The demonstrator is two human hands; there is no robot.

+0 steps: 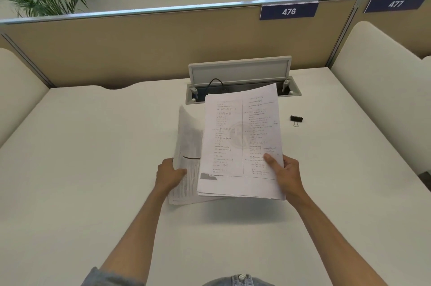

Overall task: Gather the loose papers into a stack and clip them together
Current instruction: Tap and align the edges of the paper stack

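**Papers in both hands, clip waiting**

While the binder clip (296, 119) lies untouched on the desk (93, 169), off to the right and apart from the papers, the gathering step looks unfinished. The right hand (285, 173) pinches a bundle of printed sheets (240, 141) lifted off the desk, thumb on top. The left hand (169, 172) is closed on a second, curling batch of sheets (189, 143) just beside it. Next, the two batches probably need merging and squaring at the edges before one hand frees itself to reach the clip.
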